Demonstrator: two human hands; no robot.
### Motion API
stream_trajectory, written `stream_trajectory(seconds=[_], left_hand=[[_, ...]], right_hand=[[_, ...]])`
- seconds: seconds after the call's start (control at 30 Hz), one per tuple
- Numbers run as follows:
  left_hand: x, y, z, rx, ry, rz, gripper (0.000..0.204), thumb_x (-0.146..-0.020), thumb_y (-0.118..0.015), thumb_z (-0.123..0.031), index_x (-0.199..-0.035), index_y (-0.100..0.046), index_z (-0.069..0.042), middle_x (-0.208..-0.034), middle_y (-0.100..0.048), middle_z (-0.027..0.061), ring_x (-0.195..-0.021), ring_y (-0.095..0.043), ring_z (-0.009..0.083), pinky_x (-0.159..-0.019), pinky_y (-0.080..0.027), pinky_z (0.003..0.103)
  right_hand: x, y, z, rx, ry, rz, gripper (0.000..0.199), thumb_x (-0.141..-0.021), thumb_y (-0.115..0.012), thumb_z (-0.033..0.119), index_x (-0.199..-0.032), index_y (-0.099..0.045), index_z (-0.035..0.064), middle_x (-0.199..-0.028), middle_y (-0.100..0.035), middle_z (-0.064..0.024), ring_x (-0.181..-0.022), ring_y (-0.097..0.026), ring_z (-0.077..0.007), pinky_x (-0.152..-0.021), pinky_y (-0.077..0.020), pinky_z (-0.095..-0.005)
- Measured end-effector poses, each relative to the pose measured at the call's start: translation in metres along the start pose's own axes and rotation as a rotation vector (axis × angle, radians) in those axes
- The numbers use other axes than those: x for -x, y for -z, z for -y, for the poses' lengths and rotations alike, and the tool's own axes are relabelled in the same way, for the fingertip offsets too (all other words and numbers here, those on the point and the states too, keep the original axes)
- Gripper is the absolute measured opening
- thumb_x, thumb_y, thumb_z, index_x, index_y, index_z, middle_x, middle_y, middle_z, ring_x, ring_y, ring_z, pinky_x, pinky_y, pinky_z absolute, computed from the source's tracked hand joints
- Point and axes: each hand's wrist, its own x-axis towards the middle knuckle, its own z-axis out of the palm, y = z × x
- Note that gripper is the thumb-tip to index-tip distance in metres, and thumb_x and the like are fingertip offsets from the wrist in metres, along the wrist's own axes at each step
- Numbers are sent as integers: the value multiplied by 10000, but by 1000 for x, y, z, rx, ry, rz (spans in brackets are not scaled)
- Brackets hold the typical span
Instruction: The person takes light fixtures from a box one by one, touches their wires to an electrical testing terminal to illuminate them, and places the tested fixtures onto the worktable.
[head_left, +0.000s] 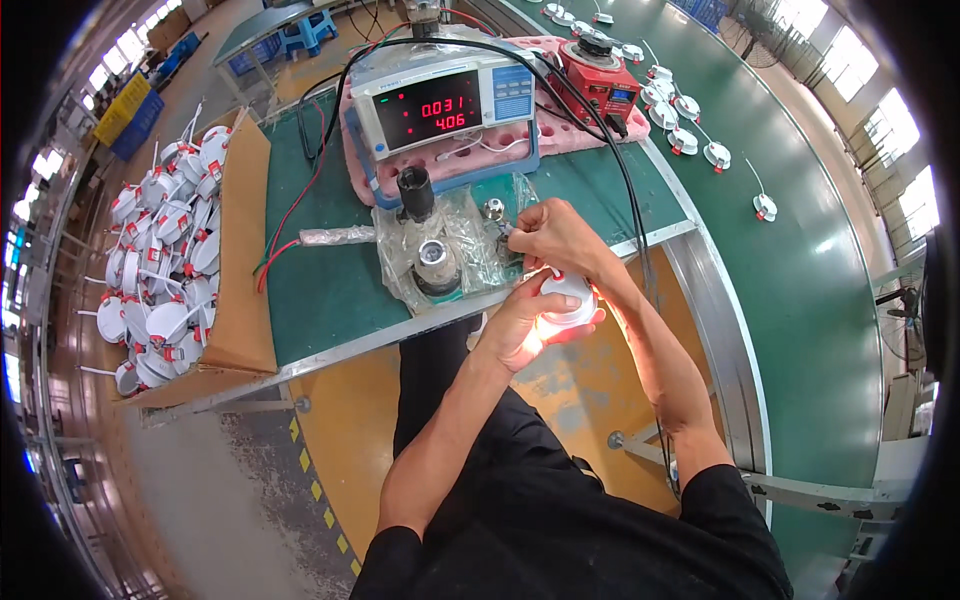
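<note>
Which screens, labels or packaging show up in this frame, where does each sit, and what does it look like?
Meter screen: on the pale-blue bench instrument at the back of the green bench; dark rectangle, red glowing digits.
Small display: on the red box right of the meter; tiny bluish rectangle.
Cardboard box: left of the bench; brown, open, full of white round lamps.
Clear plastic bag: mid-bench, beside the hands; crumpled, transparent.

- A meter screen (441, 108) at the bench's far edge: dark rectangle, glowing red digits, pale blue casing.
- A small blue display (622, 95) on the red box at the far right corner.
- An open brown cardboard box (245, 250) at the left edge.
- A clear plastic bag (470, 250) by the near edge.
</note>
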Motion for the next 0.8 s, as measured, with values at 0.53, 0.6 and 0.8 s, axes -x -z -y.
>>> stream_trajectory(seconds=[0.53, 0.6, 0.8], left_hand=[[1, -1, -1, -71, -6, 31, 488, -867, -698, -136, -1318, -513, -114, -1199, -609, 75, -1116, -636, 281, -906, -551, 407], [0, -2, 0, 6, -8, 3, 503, -852, -680, -39, -1321, -501, -63, -1196, -614, 102, -1072, -667, 327, -899, -587, 434], [1, 1, 0, -83, -3, 22, 483, -870, -700, -143, -1315, -514, -112, -1199, -620, 84, -1104, -656, 302, -892, -554, 400]], right_hand=[[1, 1, 1, 2, -12, 1, 275, -774, -651, 193, -748, -688, -78, -589, -647, -138, -458, -575, -168, -440, -461, -331], [0, 2, -1, 1, -6, 9, 278, -774, -649, 195, -750, -688, -79, -592, -649, -139, -458, -574, -169, -441, -461, -332], [0, 0, -2, -4, -9, -7, 277, -771, -645, 197, -739, -684, -76, -592, -646, -136, -458, -572, -168, -445, -462, -333]])
